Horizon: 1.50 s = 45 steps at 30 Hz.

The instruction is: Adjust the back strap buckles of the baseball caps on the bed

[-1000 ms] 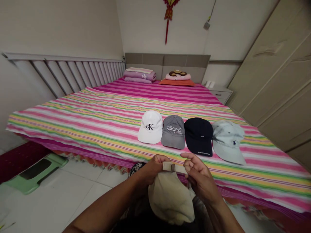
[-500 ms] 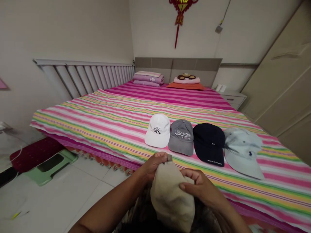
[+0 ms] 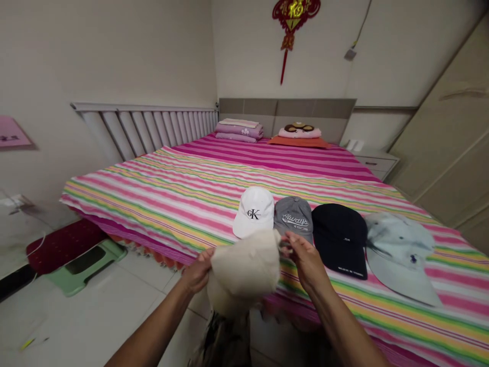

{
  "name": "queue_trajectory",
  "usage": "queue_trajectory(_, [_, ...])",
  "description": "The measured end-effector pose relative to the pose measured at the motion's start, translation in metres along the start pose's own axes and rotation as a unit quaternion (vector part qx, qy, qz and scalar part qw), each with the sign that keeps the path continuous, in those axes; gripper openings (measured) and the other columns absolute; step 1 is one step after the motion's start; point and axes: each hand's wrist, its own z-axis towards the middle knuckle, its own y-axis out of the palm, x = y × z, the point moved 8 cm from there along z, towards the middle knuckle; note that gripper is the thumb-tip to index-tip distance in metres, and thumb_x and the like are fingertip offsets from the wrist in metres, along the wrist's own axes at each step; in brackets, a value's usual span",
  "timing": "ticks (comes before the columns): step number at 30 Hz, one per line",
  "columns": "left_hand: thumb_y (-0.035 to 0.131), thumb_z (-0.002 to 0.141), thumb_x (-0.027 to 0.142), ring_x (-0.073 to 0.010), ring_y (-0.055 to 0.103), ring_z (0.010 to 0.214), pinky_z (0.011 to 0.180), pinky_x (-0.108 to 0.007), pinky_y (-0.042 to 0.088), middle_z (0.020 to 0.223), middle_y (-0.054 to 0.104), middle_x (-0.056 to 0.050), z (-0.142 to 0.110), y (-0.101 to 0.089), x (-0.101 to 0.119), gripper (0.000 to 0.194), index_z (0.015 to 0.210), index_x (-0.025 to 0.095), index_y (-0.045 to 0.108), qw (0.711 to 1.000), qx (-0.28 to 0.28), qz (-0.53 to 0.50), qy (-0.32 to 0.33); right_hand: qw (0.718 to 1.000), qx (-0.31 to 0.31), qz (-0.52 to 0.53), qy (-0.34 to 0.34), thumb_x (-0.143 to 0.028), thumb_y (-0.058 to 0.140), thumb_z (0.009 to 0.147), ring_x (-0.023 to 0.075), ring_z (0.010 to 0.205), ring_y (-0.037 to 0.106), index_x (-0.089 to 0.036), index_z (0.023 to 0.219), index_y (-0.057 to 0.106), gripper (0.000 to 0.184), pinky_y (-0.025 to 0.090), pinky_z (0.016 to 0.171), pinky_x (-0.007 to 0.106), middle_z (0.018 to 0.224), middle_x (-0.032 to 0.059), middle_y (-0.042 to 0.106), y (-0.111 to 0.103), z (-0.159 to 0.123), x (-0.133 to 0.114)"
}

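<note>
Left forearm angled up, left hand (image 3: 198,271) grip pinched on beige cap (image 3: 244,267) edge; right hand (image 3: 303,255) curled at opposite edge (blurred, can't tell if its grip holds).

– What are the hands doing?
– The left hand (image 3: 197,270) is gripping the cream cap (image 3: 246,267) at its nine o'clock, the right hand (image 3: 305,260) is pinching its edge at three
– And beyond?
– On the striped cover (image 3: 164,193), the white cap (image 3: 255,201) is lying at twelve, the gray cap (image 3: 294,211) towards two, the navy cap (image 3: 338,227) and pale blue cap (image 3: 397,242) nearer three
</note>
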Motion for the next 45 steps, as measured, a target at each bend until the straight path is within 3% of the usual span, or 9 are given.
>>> queue_trajectory(5, [0.072, 0.054, 0.013, -0.0253, 0.063, 0.084, 0.077, -0.031, 0.05, 0.068, 0.069, -0.005, 0.029, -0.034, 0.102, 0.03, 0.084, 0.014, 0.067, 0.968, 0.123, -0.094, 0.2, 0.996, 0.028, 0.008, 0.078, -0.031, 0.071, 0.064, 0.0121, 0.059, 0.062, -0.018, 0.079, 0.056, 0.025, 0.05, 0.052, 0.022, 0.068, 0.0001, 0.064, -0.005, 0.018, 0.045])
queue_trajectory(10, [0.05, 0.076, 0.015, -0.02, 0.064, 0.083, 0.084, -0.032, 0.048, 0.072, 0.07, -0.004, 0.072, -0.051, 0.152, 0.024, 0.096, 0.015, 0.064, 0.95, 0.145, -0.165, 0.224, 0.983, 0.03, 0.018, 0.18, -0.025, 0.066, 0.071, 0.0159, 0.057, 0.064, -0.016, 0.066, 0.052, 0.017, 0.054, 0.058, 0.029, 0.059, 0.004, 0.062, 0.011, 0.027, 0.091])
queue_trajectory(16, [0.051, 0.076, 0.014, -0.0232, 0.065, 0.073, 0.076, -0.038, 0.051, 0.072, 0.069, -0.01, 0.102, -0.101, 0.089, 0.025, 0.098, 0.008, 0.061, 0.965, 0.242, -0.095, 0.029, 0.976, 0.069, 0.064, 0.197, -0.029, 0.056, 0.081, 0.0095, 0.053, 0.061, -0.019, 0.066, 0.046, 0.021, 0.051, 0.053, 0.02, 0.056, -0.0022, 0.058, 0.03, 0.051, 0.108])
queue_trajectory(20, [0.054, 0.074, 0.01, -0.0237, 0.065, 0.06, 0.065, -0.039, 0.053, 0.058, 0.066, -0.009, 0.102, -0.129, 0.06, 0.019, 0.092, 0.007, 0.06, 0.956, 0.288, -0.059, -0.001, 0.974, 0.084, 0.087, 0.194, -0.025, 0.051, 0.084, 0.0046, 0.039, 0.047, -0.014, 0.064, 0.046, 0.024, 0.044, 0.04, 0.017, 0.049, -0.008, 0.047, 0.038, 0.067, 0.102])
queue_trajectory(24, [0.056, 0.072, 0.011, -0.023, 0.063, 0.053, 0.061, -0.039, 0.053, 0.056, 0.065, -0.009, 0.107, -0.137, 0.063, 0.015, 0.085, 0.008, 0.061, 0.957, 0.288, -0.026, -0.003, 0.978, 0.067, 0.109, 0.162, -0.015, 0.055, 0.081, 0.0032, 0.036, 0.043, -0.014, 0.072, 0.05, 0.011, 0.038, 0.034, 0.013, 0.048, -0.009, 0.047, 0.04, 0.072, 0.078])
queue_trajectory(32, [0.058, 0.069, 0.017, -0.0245, 0.064, 0.067, 0.067, -0.041, 0.051, 0.069, 0.067, -0.01, 0.132, -0.122, 0.088, 0.016, 0.084, 0.011, 0.062, 0.96, 0.271, 0.067, 0.031, 0.987, 0.007, 0.143, 0.078, -0.018, 0.083, 0.044, 0.0037, 0.038, 0.046, -0.02, 0.078, 0.055, 0.044, 0.04, 0.034, 0.013, 0.053, -0.0092, 0.057, 0.014, 0.036, 0.028])
queue_trajectory(38, [0.058, 0.065, 0.013, -0.0324, 0.037, 0.121, 0.095, -0.043, 0.034, 0.118, 0.054, -0.018, 0.119, -0.11, 0.117, 0.032, 0.097, 0.011, 0.059, 0.907, 0.351, 0.195, 0.128, 0.986, -0.005, 0.153, 0.071, -0.017, 0.083, 0.045, 0.0032, 0.04, 0.046, -0.019, 0.077, 0.059, 0.04, 0.041, 0.037, 0.014, 0.058, -0.0077, 0.06, -0.016, 0.002, 0.018])
queue_trajectory(41, [0.056, 0.067, 0.014, -0.025, 0.016, 0.132, 0.104, -0.036, 0.021, 0.137, 0.035, -0.012, 0.108, -0.076, 0.116, 0.046, 0.113, 0.015, 0.051, 0.894, 0.332, 0.233, 0.189, 0.986, -0.009, 0.143, 0.087, -0.016, 0.081, 0.05, 0.0029, 0.042, 0.045, -0.019, 0.075, 0.062, 0.032, 0.043, 0.041, 0.014, 0.063, -0.0059, 0.063, -0.031, -0.016, 0.027])
queue_trajectory(45, [0.061, 0.068, 0.031, -0.0264, 0.05, 0.109, 0.094, -0.035, 0.036, 0.106, 0.062, -0.011, 0.1, -0.004, 0.072, 0.033, 0.095, 0.013, 0.062, 0.934, 0.207, 0.241, 0.166, 0.988, -0.045, 0.104, 0.101, -0.02, 0.078, 0.056, 0.0057, 0.049, 0.05, -0.021, 0.074, 0.064, 0.022, 0.042, 0.044, 0.015, 0.07, -0.0032, 0.065, -0.045, -0.038, 0.049])
